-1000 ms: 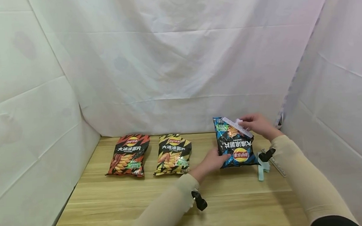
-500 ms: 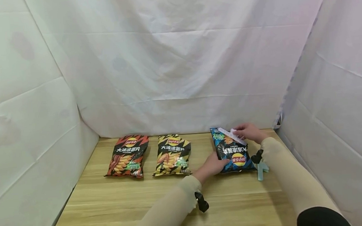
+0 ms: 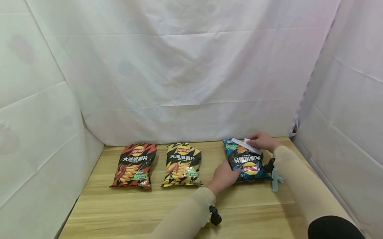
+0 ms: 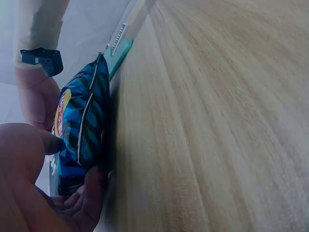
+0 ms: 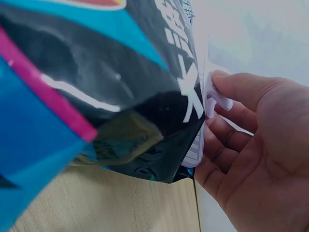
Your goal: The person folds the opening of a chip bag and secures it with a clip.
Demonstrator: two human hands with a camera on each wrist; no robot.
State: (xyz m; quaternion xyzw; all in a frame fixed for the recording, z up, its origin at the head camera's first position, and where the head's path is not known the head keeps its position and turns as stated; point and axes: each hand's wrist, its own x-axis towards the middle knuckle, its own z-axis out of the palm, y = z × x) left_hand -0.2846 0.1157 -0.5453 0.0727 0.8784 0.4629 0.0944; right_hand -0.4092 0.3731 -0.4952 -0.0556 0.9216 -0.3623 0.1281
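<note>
A blue-and-black potato chip bag (image 3: pixel 249 163) lies at the table's back right, its print upside down. My left hand (image 3: pixel 223 176) grips the bag's near left corner, thumb on top and fingers underneath, as the left wrist view shows. Across the bag's far part slants a pale lilac strip (image 3: pixel 242 144) with ruler-like marks. My right hand (image 3: pixel 262 141) pinches the small raised handle (image 5: pixel 218 99) of that strip between thumb and fingers. In the right wrist view the strip is against the bag's edge; part of it is hidden behind the bag.
A red chip bag (image 3: pixel 133 169) and a yellow one (image 3: pixel 182 167) lie to the left on the wooden table (image 3: pixel 125 217). Teal strips (image 3: pixel 275 182) lie beside the blue bag, partly behind my right sleeve. White cloth walls (image 3: pixel 185 123) close in the back and sides.
Both hands have lowered the blue bag's far end toward the table, and my right hand has come down and leftward with it. The clear ruler at the right is now behind my right sleeve.
</note>
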